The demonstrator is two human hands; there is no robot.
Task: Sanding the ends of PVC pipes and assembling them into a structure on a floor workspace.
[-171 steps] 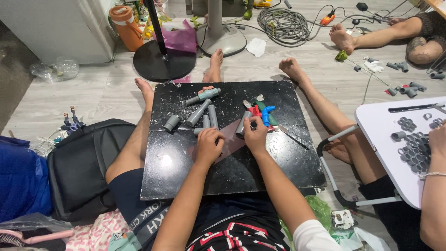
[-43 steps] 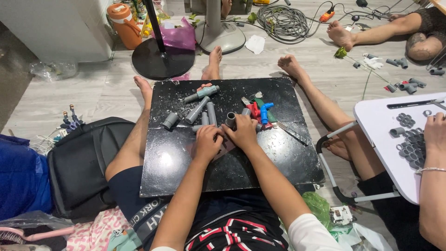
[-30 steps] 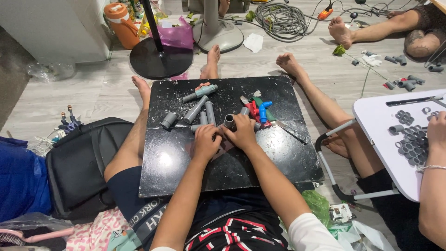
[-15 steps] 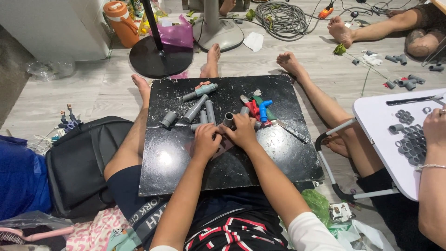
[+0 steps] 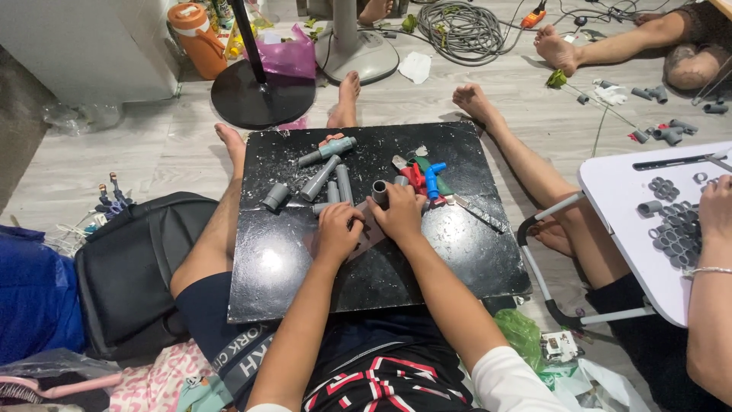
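Observation:
A black board (image 5: 381,267) dusted with white shavings lies across my legs. Several grey pipe pieces (image 5: 320,177) lie at its far left, and red, blue and green tools (image 5: 425,177) lie at its far middle. My right hand (image 5: 398,215) grips a short grey pipe piece (image 5: 380,189) that stands with its open end up. My left hand (image 5: 339,229) sits right beside it with curled fingers, resting on a brownish sheet (image 5: 367,238); what its fingers enclose is hidden. A knife-like blade (image 5: 479,214) lies to the right of my hands.
A black backpack (image 5: 130,267) lies at my left. Beyond the board stand a black round stand base (image 5: 263,91), a white fan base (image 5: 358,57), an orange jug (image 5: 197,30) and a cable coil (image 5: 457,30). At right, another person's hand (image 5: 717,210) works at a white folding table (image 5: 633,229) holding grey rings.
My hands have come together at the short pipe piece; earlier the right hand was by the coloured tools and the left hand lower on the board. Over the last second they barely move.

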